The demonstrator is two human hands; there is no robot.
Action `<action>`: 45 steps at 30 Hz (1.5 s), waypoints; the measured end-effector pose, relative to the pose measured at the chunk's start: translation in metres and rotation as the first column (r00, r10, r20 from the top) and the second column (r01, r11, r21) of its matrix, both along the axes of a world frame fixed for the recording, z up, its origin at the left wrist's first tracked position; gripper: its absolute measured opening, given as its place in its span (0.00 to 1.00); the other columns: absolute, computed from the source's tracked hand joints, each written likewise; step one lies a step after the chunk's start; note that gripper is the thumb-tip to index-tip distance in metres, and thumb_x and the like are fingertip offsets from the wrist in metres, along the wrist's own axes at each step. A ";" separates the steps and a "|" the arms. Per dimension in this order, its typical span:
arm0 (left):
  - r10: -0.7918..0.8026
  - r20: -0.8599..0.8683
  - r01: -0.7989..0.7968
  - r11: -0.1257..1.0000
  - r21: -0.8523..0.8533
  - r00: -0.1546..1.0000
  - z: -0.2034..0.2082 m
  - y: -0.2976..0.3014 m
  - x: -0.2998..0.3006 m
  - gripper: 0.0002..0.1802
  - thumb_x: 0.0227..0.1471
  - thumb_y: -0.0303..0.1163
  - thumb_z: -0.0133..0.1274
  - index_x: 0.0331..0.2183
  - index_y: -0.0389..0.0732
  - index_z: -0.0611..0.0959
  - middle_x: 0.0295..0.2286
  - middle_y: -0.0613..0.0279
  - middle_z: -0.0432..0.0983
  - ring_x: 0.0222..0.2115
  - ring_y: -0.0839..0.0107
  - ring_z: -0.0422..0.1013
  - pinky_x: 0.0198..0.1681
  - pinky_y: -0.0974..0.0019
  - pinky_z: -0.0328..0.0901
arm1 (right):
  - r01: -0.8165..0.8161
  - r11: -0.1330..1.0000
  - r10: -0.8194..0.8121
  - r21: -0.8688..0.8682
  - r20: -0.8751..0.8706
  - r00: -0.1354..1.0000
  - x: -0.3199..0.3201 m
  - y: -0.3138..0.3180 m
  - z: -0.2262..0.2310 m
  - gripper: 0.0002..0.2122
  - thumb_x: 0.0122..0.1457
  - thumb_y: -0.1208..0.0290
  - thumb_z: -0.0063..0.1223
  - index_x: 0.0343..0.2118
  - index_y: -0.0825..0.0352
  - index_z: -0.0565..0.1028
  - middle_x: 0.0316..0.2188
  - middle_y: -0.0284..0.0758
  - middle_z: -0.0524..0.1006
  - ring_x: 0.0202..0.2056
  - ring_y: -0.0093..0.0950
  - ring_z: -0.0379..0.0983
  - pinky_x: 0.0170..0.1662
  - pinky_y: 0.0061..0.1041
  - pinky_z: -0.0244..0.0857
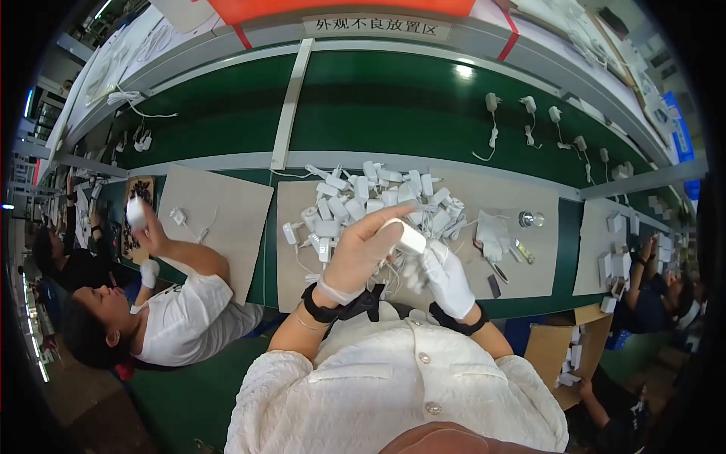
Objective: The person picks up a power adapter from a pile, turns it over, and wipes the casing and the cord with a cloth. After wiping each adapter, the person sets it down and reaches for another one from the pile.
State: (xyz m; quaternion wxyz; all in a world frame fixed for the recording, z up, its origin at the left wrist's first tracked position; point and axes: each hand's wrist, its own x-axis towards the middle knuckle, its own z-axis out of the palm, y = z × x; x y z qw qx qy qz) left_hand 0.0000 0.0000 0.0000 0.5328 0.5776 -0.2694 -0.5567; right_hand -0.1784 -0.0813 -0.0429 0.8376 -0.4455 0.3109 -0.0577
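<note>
Single view — head cam, L lens of a side-by-side pair, v. wide fisheye. Looks down from above the wearer's white jacket point(355, 405), facing fwd over the beige mat point(525, 193) to the green surface point(393, 98) beyond. Left hand point(367, 248) & right hand point(448, 281) nr. the lens, approx. mid-frame — straight edges bow twd. the rim.

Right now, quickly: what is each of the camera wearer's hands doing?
Left hand: closed, holding a white adapter.
Right hand: gloved, beside the adapter; whether its grip is open or closed cannot be told.
</note>
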 end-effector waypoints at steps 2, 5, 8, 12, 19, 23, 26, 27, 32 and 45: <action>0.043 0.076 -0.025 0.973 -0.230 0.996 -0.002 -0.004 -0.002 0.26 0.61 0.47 0.38 0.47 0.36 0.78 0.37 0.56 0.78 0.33 0.74 0.73 0.37 0.73 0.65 | 0.037 0.977 -0.021 -0.211 0.080 0.997 0.000 -0.004 -0.024 0.20 0.64 0.56 0.41 0.48 0.70 0.67 0.29 0.34 0.74 0.28 0.18 0.71 0.28 0.18 0.63; 0.079 0.045 -0.062 0.954 -0.294 0.996 -0.006 -0.023 0.011 0.23 0.62 0.42 0.38 0.45 0.36 0.79 0.34 0.58 0.78 0.30 0.74 0.73 0.35 0.72 0.65 | 0.073 0.956 -0.035 -0.283 0.139 0.990 0.005 -0.020 -0.028 0.17 0.64 0.59 0.41 0.45 0.70 0.68 0.29 0.31 0.73 0.28 0.17 0.68 0.29 0.19 0.62; 0.093 -0.074 -0.105 0.979 -0.172 0.993 -0.019 -0.045 0.033 0.20 0.61 0.38 0.40 0.43 0.36 0.80 0.31 0.60 0.78 0.29 0.74 0.72 0.35 0.70 0.66 | 0.101 0.975 -0.065 -0.199 0.179 0.982 0.018 -0.042 -0.032 0.12 0.64 0.63 0.42 0.41 0.67 0.69 0.27 0.25 0.70 0.27 0.15 0.63 0.30 0.18 0.60; 0.139 0.848 -0.268 0.963 0.003 0.511 -0.116 -0.084 0.083 0.19 0.54 0.40 0.49 0.43 0.39 0.79 0.33 0.52 0.77 0.35 0.61 0.74 0.38 0.65 0.67 | 0.114 0.523 -0.155 -0.844 0.038 0.987 0.039 -0.097 -0.060 0.12 0.64 0.62 0.42 0.35 0.68 0.72 0.26 0.29 0.72 0.27 0.19 0.65 0.31 0.21 0.61; -0.359 0.902 -0.234 0.880 0.413 0.239 -0.195 -0.150 0.076 0.30 0.46 0.45 0.55 0.48 0.40 0.73 0.38 0.45 0.76 0.41 0.52 0.72 0.42 0.57 0.67 | -0.154 0.352 -0.424 -0.923 -0.304 0.853 0.094 -0.294 -0.132 0.12 0.60 0.62 0.44 0.30 0.66 0.76 0.25 0.43 0.76 0.29 0.40 0.74 0.34 0.38 0.66; -0.361 0.817 -0.172 0.863 0.476 0.450 -0.213 -0.145 0.104 0.29 0.44 0.43 0.57 0.48 0.41 0.72 0.38 0.43 0.75 0.41 0.50 0.72 0.41 0.55 0.67 | -0.357 -0.151 -0.564 -0.922 -0.216 0.797 0.116 -0.274 -0.119 0.12 0.58 0.61 0.47 0.32 0.66 0.76 0.27 0.44 0.77 0.33 0.43 0.74 0.38 0.41 0.67; -0.246 0.771 -0.118 0.916 0.382 0.587 -0.208 -0.117 0.114 0.29 0.44 0.41 0.56 0.48 0.42 0.72 0.36 0.46 0.77 0.38 0.55 0.74 0.42 0.57 0.67 | -0.441 0.182 -0.307 -0.879 -0.476 0.824 0.121 -0.202 -0.094 0.14 0.55 0.61 0.50 0.33 0.69 0.76 0.30 0.46 0.77 0.36 0.44 0.73 0.41 0.42 0.67; -0.195 0.734 -0.089 0.940 0.328 0.651 -0.203 -0.109 0.108 0.28 0.44 0.40 0.56 0.48 0.43 0.72 0.35 0.48 0.77 0.37 0.57 0.75 0.42 0.59 0.67 | -0.477 0.128 -0.254 -0.869 -0.494 0.831 0.119 -0.179 -0.098 0.14 0.54 0.61 0.51 0.32 0.70 0.76 0.31 0.46 0.77 0.37 0.45 0.73 0.42 0.42 0.67; 0.042 0.539 -0.110 0.990 0.094 0.841 -0.153 -0.060 0.064 0.27 0.43 0.31 0.56 0.49 0.43 0.72 0.31 0.55 0.76 0.30 0.68 0.73 0.35 0.68 0.67 | -0.644 -0.077 -0.249 -0.761 -0.611 0.752 0.122 -0.126 -0.136 0.10 0.54 0.68 0.47 0.30 0.70 0.75 0.28 0.46 0.76 0.36 0.45 0.73 0.41 0.41 0.67; 0.051 0.679 -0.110 0.993 0.044 0.733 -0.168 0.032 0.007 0.25 0.43 0.26 0.55 0.47 0.43 0.76 0.30 0.59 0.74 0.27 0.73 0.69 0.33 0.69 0.65 | -0.079 0.378 -0.227 -0.922 -0.175 0.958 0.056 -0.052 -0.045 0.07 0.57 0.72 0.48 0.31 0.70 0.74 0.25 0.42 0.75 0.30 0.37 0.74 0.32 0.35 0.67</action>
